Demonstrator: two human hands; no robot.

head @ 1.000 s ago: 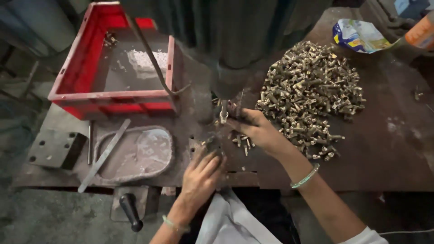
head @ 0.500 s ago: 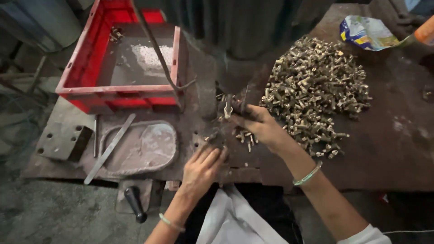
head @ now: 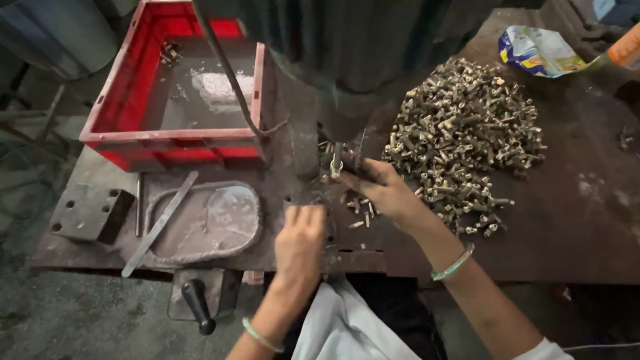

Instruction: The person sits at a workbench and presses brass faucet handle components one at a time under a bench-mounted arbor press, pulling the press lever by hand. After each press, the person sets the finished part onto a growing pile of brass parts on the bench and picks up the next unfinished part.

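A black-handled lever juts below the desk edge; the left hand, fingers curled down on the worn plate, has shifted little in the last second, its grip on anything hidden; the right hand has stayed under the dark machine, pinching a small brass fitting upright; beyond lie the heap of fittings and a red crate.

A rusty metal workbench is carrying a heap of small brass fittings, a red plastic crate, a shallow oval tray, a drilled steel block and a crumpled wrapper.
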